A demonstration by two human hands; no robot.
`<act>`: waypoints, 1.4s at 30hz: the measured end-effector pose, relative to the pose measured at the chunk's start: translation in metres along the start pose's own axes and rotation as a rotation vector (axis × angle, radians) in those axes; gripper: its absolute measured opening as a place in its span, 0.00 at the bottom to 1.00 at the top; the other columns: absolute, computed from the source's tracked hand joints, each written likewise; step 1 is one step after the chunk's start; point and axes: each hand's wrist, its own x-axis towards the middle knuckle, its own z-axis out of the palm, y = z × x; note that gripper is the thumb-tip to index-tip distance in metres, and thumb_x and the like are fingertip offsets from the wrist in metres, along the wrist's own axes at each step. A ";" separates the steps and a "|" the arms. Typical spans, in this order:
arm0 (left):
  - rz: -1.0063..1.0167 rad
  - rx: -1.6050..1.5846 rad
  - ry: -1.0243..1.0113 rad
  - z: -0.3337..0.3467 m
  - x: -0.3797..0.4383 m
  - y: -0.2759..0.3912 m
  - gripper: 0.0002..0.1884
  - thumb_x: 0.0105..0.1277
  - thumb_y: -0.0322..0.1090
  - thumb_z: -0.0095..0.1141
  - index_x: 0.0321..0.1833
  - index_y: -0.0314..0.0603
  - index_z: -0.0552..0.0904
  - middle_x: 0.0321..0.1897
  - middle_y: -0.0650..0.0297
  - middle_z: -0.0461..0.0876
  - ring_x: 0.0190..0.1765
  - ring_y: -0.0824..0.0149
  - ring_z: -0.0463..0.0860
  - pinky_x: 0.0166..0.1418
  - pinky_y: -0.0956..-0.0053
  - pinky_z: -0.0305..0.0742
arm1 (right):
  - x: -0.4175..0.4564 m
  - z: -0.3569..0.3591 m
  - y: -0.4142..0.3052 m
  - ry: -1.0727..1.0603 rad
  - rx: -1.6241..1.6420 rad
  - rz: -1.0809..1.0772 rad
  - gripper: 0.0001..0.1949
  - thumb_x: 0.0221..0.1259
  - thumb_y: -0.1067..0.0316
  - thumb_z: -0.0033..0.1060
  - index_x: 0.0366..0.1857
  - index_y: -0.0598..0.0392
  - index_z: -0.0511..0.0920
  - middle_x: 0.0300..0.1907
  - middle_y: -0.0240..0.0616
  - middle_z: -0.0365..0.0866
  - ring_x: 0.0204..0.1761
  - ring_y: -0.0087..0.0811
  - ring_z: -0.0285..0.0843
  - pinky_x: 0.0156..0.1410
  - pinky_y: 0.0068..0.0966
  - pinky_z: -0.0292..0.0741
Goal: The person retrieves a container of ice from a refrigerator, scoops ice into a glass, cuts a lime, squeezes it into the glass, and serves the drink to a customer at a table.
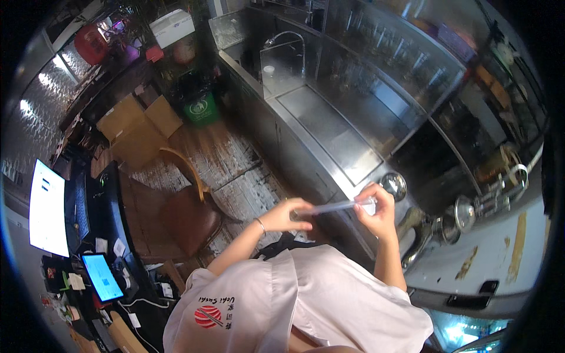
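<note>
Between my two hands, in front of my body, stretches a thin translucent plastic piece (333, 206), blurred and seen nearly edge-on. My right hand (378, 211) pinches its right end between thumb and fingers, where something whitish and crumpled shows. At the other end, my left hand (287, 216) curls its fingers around the piece, with the thumb lower down and a gap between. A thin bracelet (260, 225) circles my left wrist. Just beyond my right hand, a shiny round metal vessel (393, 186) rests on the steel counter (326, 128).
A steel sink with a curved faucet (303, 48) lies ahead. To the left are a brown chair (190, 220), cardboard boxes (132, 128) and a green bin (202, 108). A desk holds a lit monitor (47, 209) and a tablet (102, 277). Metal machine parts (463, 214) stand at right.
</note>
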 end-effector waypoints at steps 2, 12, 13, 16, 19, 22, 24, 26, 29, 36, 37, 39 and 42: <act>0.112 -0.406 0.186 -0.040 0.039 -0.008 0.45 0.55 0.62 0.69 0.71 0.45 0.70 0.63 0.62 0.77 0.62 0.61 0.78 0.70 0.62 0.70 | 0.052 0.021 0.020 0.084 0.075 -0.141 0.08 0.46 0.72 0.71 0.30 0.56 0.80 0.30 0.36 0.83 0.35 0.28 0.78 0.45 0.26 0.73; 0.511 -1.469 0.432 -0.233 0.162 -0.044 0.45 0.55 0.77 0.56 0.70 0.55 0.72 0.65 0.65 0.75 0.67 0.55 0.72 0.75 0.45 0.59 | 0.288 0.157 0.093 -0.271 -0.246 -0.852 0.17 0.43 0.55 0.77 0.37 0.46 0.82 0.36 0.29 0.82 0.42 0.33 0.80 0.51 0.33 0.72; 0.511 -1.472 0.420 -0.263 0.167 -0.050 0.25 0.66 0.67 0.54 0.50 0.57 0.83 0.59 0.66 0.78 0.65 0.56 0.73 0.73 0.47 0.61 | 0.311 0.166 0.098 -0.401 -0.307 -0.902 0.22 0.44 0.49 0.76 0.41 0.46 0.82 0.37 0.31 0.80 0.43 0.34 0.79 0.53 0.34 0.72; 0.495 -1.438 0.446 -0.361 0.177 -0.071 0.18 0.75 0.54 0.50 0.29 0.55 0.78 0.48 0.69 0.80 0.56 0.60 0.75 0.70 0.51 0.63 | 0.401 0.178 0.101 -0.604 -0.361 -0.782 0.29 0.45 0.39 0.72 0.49 0.46 0.80 0.38 0.35 0.78 0.44 0.37 0.78 0.53 0.36 0.71; 0.512 -1.502 0.424 -0.437 0.177 -0.101 0.18 0.77 0.50 0.48 0.28 0.54 0.77 0.43 0.71 0.78 0.49 0.65 0.74 0.66 0.55 0.65 | 0.528 0.153 0.106 -0.350 -0.550 -0.719 0.28 0.49 0.40 0.71 0.49 0.48 0.81 0.36 0.39 0.79 0.40 0.42 0.77 0.47 0.37 0.71; 0.515 -1.616 0.455 -0.479 0.169 -0.124 0.13 0.78 0.48 0.47 0.38 0.54 0.80 0.44 0.73 0.77 0.48 0.69 0.74 0.63 0.62 0.70 | 0.656 0.126 0.144 -0.127 -1.234 -0.376 0.13 0.56 0.59 0.66 0.42 0.52 0.82 0.40 0.42 0.84 0.47 0.42 0.83 0.49 0.38 0.81; 0.463 -1.778 0.443 -0.490 0.167 -0.150 0.12 0.78 0.46 0.47 0.41 0.53 0.81 0.44 0.73 0.77 0.48 0.70 0.74 0.59 0.67 0.72 | 0.715 0.104 0.193 0.001 -1.566 -0.156 0.08 0.58 0.68 0.60 0.38 0.53 0.86 0.42 0.44 0.87 0.49 0.39 0.85 0.45 0.33 0.85; 0.392 -1.948 0.525 -0.493 0.166 -0.164 0.11 0.77 0.46 0.49 0.44 0.52 0.81 0.42 0.72 0.76 0.44 0.72 0.73 0.48 0.73 0.75 | 0.749 0.098 0.219 -0.046 -1.524 0.096 0.07 0.57 0.69 0.59 0.31 0.52 0.88 0.37 0.44 0.89 0.44 0.42 0.89 0.44 0.34 0.85; 0.332 -2.150 0.400 -0.490 0.167 -0.186 0.10 0.77 0.45 0.49 0.46 0.52 0.80 0.41 0.71 0.75 0.42 0.72 0.72 0.43 0.74 0.75 | 0.771 0.097 0.242 -0.007 -1.572 0.143 0.08 0.59 0.68 0.58 0.32 0.51 0.88 0.37 0.43 0.89 0.44 0.42 0.89 0.42 0.35 0.84; 0.029 -2.142 0.248 -0.475 0.190 -0.173 0.16 0.78 0.53 0.45 0.46 0.51 0.79 0.39 0.69 0.72 0.35 0.71 0.69 0.38 0.75 0.73 | 0.778 0.083 0.249 0.015 -1.634 0.214 0.09 0.60 0.67 0.56 0.33 0.51 0.88 0.38 0.43 0.89 0.43 0.43 0.89 0.44 0.37 0.84; 0.019 -2.129 0.206 -0.476 0.194 -0.174 0.16 0.78 0.52 0.45 0.45 0.50 0.78 0.38 0.68 0.71 0.35 0.71 0.69 0.37 0.76 0.73 | 0.777 0.079 0.250 0.004 -1.650 0.186 0.09 0.60 0.67 0.56 0.33 0.50 0.88 0.37 0.43 0.89 0.43 0.43 0.89 0.44 0.37 0.84; 0.005 -2.100 0.135 -0.477 0.199 -0.176 0.15 0.78 0.51 0.45 0.45 0.49 0.78 0.37 0.68 0.70 0.34 0.71 0.68 0.34 0.77 0.72 | 0.775 0.081 0.237 0.017 -1.597 0.195 0.11 0.62 0.66 0.54 0.37 0.52 0.88 0.44 0.43 0.89 0.46 0.42 0.89 0.46 0.38 0.83; -0.021 -2.069 0.008 -0.477 0.214 -0.174 0.16 0.78 0.51 0.46 0.46 0.48 0.79 0.39 0.68 0.73 0.36 0.71 0.72 0.28 0.82 0.72 | 0.760 0.083 0.219 0.101 -1.554 0.093 0.09 0.62 0.67 0.55 0.38 0.54 0.85 0.40 0.42 0.88 0.44 0.40 0.89 0.44 0.36 0.84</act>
